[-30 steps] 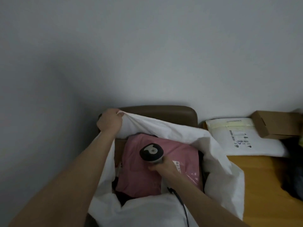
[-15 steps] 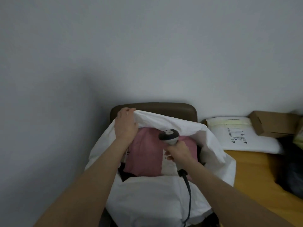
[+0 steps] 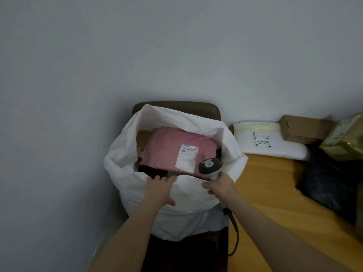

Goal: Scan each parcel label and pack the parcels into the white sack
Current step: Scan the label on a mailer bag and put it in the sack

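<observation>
Nearest me, the left hand (image 3: 160,188) lies flat, fingers spread on the near rim of the crumpled white sack (image 3: 176,214), holding nothing. Just beside it, the right hand (image 3: 220,186) is wrapped round the handle of a grey handheld scanner (image 3: 209,166), black cable (image 3: 234,232) trailing down. In the sack's open mouth sits a flat pink plastic parcel (image 3: 167,149), white label (image 3: 187,159) facing up. Behind rises a brown chair back (image 3: 176,106). Rightward on the wooden surface (image 3: 275,193), by the wall, a white padded mailer (image 3: 265,144) lies beside a brown cardboard box (image 3: 302,128).
</observation>
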Demonstrator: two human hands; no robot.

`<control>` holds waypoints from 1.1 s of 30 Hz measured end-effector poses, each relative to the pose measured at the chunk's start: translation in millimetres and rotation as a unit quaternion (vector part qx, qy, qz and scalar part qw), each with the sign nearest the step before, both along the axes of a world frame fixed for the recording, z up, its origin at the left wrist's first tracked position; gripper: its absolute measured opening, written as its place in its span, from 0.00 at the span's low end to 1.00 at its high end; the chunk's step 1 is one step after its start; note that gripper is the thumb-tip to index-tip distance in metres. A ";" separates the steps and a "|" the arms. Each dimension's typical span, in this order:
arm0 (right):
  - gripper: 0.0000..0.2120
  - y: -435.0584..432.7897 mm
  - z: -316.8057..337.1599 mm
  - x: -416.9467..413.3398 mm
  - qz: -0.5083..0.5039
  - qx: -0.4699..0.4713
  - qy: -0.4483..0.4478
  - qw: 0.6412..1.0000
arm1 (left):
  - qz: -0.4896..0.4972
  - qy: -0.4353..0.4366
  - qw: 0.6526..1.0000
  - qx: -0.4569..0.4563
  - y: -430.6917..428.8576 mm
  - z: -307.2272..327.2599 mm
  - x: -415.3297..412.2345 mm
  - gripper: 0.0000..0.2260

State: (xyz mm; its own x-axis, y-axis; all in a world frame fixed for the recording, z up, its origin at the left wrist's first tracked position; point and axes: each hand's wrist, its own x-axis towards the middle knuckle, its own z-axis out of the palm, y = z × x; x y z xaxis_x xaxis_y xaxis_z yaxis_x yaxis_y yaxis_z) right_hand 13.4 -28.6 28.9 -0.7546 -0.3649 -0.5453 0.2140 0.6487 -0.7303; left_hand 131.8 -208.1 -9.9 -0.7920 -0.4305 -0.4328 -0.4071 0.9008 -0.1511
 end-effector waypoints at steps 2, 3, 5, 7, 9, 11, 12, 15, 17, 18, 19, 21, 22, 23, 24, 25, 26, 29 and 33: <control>0.14 7.1 -13.2 7.4 0.031 0.037 0.018 0.999 | -0.017 0.014 1.000 -0.018 7.7 -10.3 7.6 0.21; 0.13 9.3 -17.5 9.5 0.041 0.056 0.035 0.997 | -0.026 0.046 0.998 -0.021 9.3 -11.5 10.9 0.13; 0.09 11.3 -21.1 11.0 0.034 0.084 0.071 0.993 | -0.005 0.139 0.990 -0.006 3.3 0.8 16.3 0.11; 0.07 9.9 -15.2 9.8 0.005 0.084 0.090 0.992 | 0.046 0.288 0.956 0.024 -13.2 30.7 14.8 0.13; 0.10 1.6 0.2 3.5 -0.024 0.058 0.112 0.992 | 0.074 0.378 0.922 0.028 -27.9 69.3 5.0 0.13; 0.11 -9.7 27.4 -6.4 -0.063 0.014 0.148 0.987 | 0.091 0.405 0.909 0.015 -33.4 102.4 -2.6 0.13; 0.11 -13.2 41.0 -12.2 -0.086 -0.012 0.163 0.983 | 0.094 0.412 0.906 0.011 -33.4 112.6 -3.2 0.12; 0.10 -7.1 61.8 -20.1 -0.088 -0.027 0.175 0.980 | 0.079 0.252 0.963 0.053 -27.8 116.7 5.6 0.09; 0.07 5.6 55.4 -10.5 -0.040 0.009 0.148 0.988 | 0.056 0.054 0.992 0.095 -16.3 106.0 16.2 0.10; 0.06 11.6 49.1 -3.4 -0.027 0.029 0.134 0.990 | 0.047 -0.011 0.993 0.110 -11.1 100.7 20.6 0.09; 0.05 15.6 43.8 2.2 -0.026 0.039 0.130 0.990 | 0.038 -0.038 0.992 0.114 -8.3 97.8 21.9 0.09; 0.04 18.0 39.6 5.6 -0.038 0.038 0.136 0.989 | 0.034 -0.014 0.995 0.097 -8.5 101.6 19.0 0.08; 0.03 17.9 41.2 5.0 -0.042 0.038 0.135 0.989 | 0.034 -0.005 0.996 0.087 -10.1 104.2 17.5 0.09; 0.04 17.9 43.5 4.0 -0.035 0.044 0.130 0.990 | 0.032 -0.015 0.996 0.086 -11.7 105.6 16.0 0.09; 0.05 18.6 45.6 3.9 -0.021 0.057 0.123 0.991 | 0.028 -0.040 0.994 0.095 -11.8 106.3 15.4 0.11; 0.07 19.9 46.4 4.7 -0.008 0.071 0.114 0.991 | 0.024 -0.070 0.991 0.110 -10.5 106.2 14.9 0.13; 0.09 21.9 46.4 6.0 -0.004 0.077 0.103 0.992 | 0.022 -0.093 0.986 0.133 -8.5 106.9 13.5 0.16; 0.09 29.8 51.1 6.5 -0.040 0.047 0.081 0.995 | 0.024 -0.061 0.973 0.223 -3.2 116.0 -0.8 0.21; 0.06 38.3 68.6 1.3 -0.127 -0.033 0.053 0.990 | 0.048 0.074 0.957 0.278 9.1 132.7 -32.1 0.26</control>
